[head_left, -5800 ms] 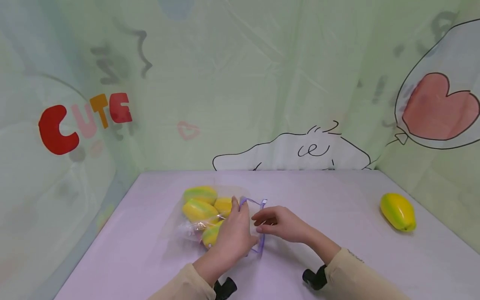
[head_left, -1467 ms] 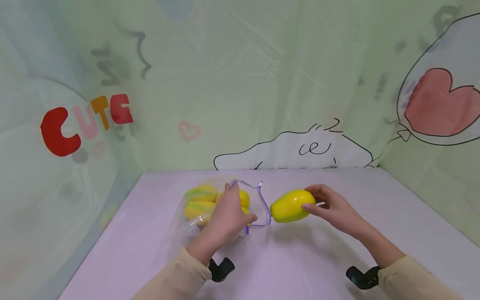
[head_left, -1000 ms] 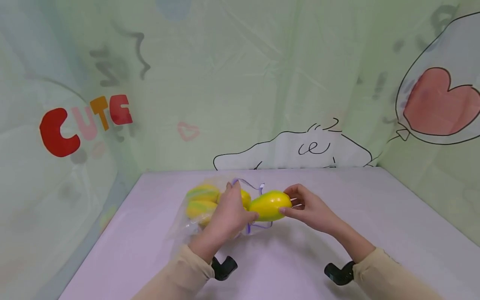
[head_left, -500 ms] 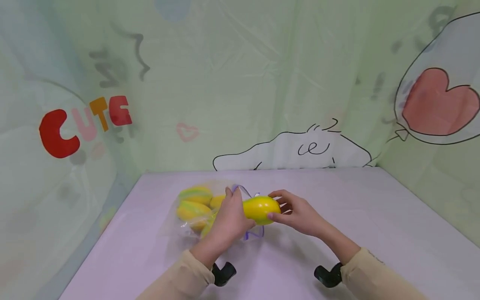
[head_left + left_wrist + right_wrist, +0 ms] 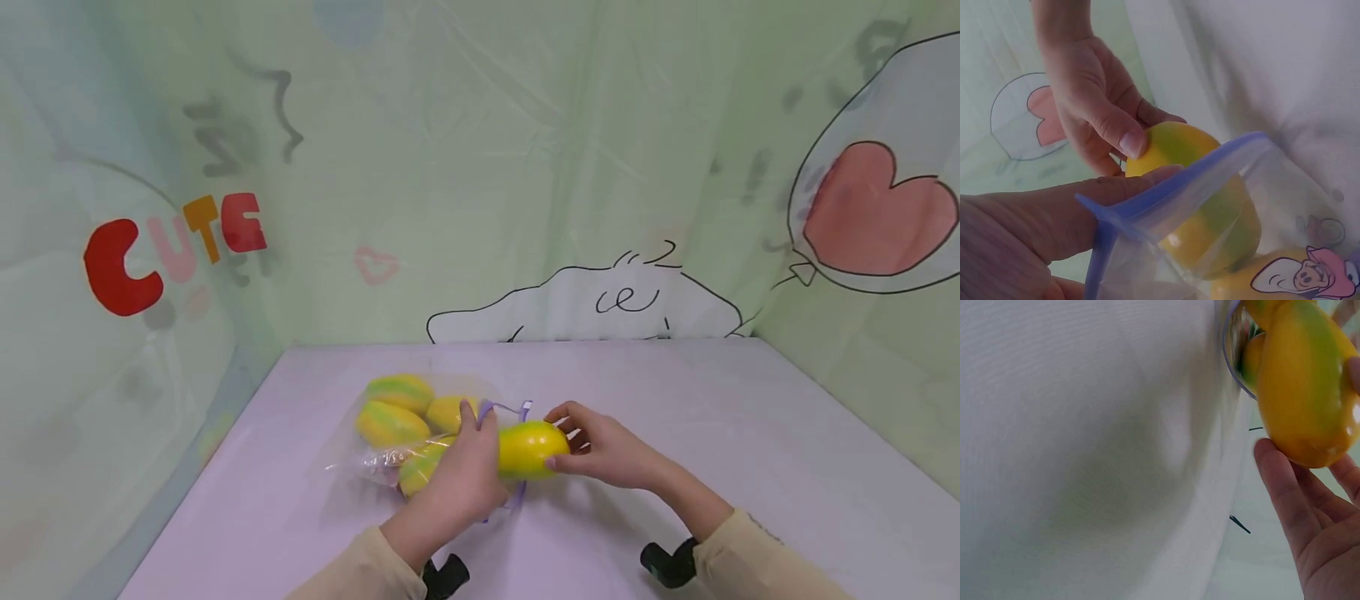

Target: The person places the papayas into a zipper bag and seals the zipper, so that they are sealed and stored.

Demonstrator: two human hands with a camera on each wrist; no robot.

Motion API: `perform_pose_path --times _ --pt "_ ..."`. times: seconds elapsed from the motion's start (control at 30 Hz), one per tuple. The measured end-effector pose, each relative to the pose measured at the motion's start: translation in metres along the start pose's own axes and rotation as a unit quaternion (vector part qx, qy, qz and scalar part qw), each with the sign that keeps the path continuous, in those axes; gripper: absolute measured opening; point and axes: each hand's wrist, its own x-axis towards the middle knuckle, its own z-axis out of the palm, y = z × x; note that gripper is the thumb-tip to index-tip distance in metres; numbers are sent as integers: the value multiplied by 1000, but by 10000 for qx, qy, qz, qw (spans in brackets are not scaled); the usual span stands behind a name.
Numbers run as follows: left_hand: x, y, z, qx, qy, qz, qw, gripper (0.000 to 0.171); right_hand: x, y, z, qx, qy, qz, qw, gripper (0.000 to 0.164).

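Observation:
A clear zip bag (image 5: pixel 352 454) with a purple-edged mouth lies on the table with several yellow-green papayas (image 5: pixel 393 425) inside. My left hand (image 5: pixel 468 462) holds the bag at its mouth; in the left wrist view its thumb (image 5: pixel 1116 187) lies along the purple rim (image 5: pixel 1191 172). Between thumb and fingertips my right hand (image 5: pixel 607 446) grips the rounded end of another glossy papaya (image 5: pixel 534 448). That papaya's far end is within the bag's mouth, partly hidden behind my left hand in the head view. The right wrist view shows the gripped papaya (image 5: pixel 1307 387) close up.
The pale lilac table (image 5: pixel 675 392) stands against a printed fabric backdrop (image 5: pixel 480 167) with side walls. A black wrist-worn device (image 5: pixel 670 564) sits below the right hand, and another black device (image 5: pixel 447 577) below the left.
The papaya that lay at the table's right is now in my right hand. It has moved left into the bag's mouth. My left hand has stayed at the bag, shifting slightly nearer.

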Motion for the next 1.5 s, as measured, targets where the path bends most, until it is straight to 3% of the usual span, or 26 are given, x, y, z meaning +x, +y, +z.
perform_pose_path --times 0.23,0.37,0.57,0.77,0.97,1.13,1.33,1.5 --pt "-2 0 6 -16 8 -36 10000 99 -2 -1 0 70 -633 12 9980 41" --pt "-3 1 8 42 53 26 10000 97 -1 -1 6 154 -662 2 9977 38" --pt "-4 4 10 149 356 208 9990 93 6 -8 13 167 -269 -93 9995 37" --pt "-1 8 1 -187 489 82 9986 96 10 -17 17 170 127 29 9998 40" --pt "3 6 -11 -526 664 9 9964 97 10 -28 25 322 538 606 9962 42" --pt "7 3 -16 -705 783 -145 9943 97 8 -38 29 54 879 1139 9896 43" --pt "7 1 -15 -649 664 -202 9955 96 7 -40 31 -262 1358 1637 9768 43" --pt "5 4 -8 -681 429 -164 9966 94 9 -37 35 -464 1732 1744 9682 46"
